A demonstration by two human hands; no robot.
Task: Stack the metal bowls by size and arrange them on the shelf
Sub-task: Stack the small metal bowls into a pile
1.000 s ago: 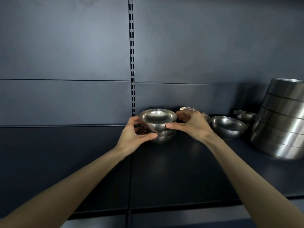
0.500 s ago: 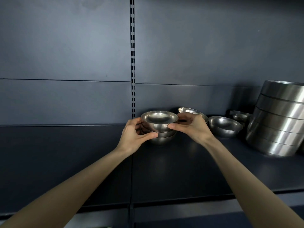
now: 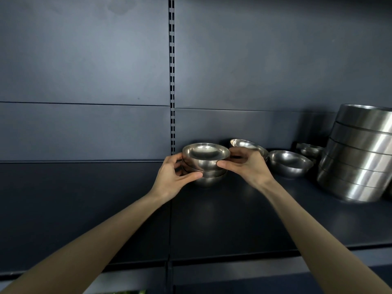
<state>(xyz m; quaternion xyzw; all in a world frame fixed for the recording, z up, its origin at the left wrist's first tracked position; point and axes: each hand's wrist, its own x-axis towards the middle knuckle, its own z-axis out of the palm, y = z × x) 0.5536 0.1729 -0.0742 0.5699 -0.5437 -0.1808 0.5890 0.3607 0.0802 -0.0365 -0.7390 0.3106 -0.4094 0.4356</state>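
A short stack of small metal bowls (image 3: 206, 164) stands on the dark shelf (image 3: 233, 213) near the back wall, at the centre. My left hand (image 3: 172, 179) grips the stack's left side, thumb across the lower bowls. My right hand (image 3: 247, 165) holds the top bowl's right side between thumb and fingers. Behind my right hand another small bowl (image 3: 244, 143) shows partly. A loose small bowl (image 3: 289, 163) sits to the right, with one more small bowl (image 3: 308, 148) behind it.
A tall stack of large metal bowls (image 3: 358, 155) stands upside down at the right edge of the shelf. A slotted upright (image 3: 172, 81) runs up the back panel. The shelf's left half and front are bare dark surface.
The camera has shifted slightly, so the large stack sits further left in view. Both hands stay on the small bowl stack, which has barely moved.
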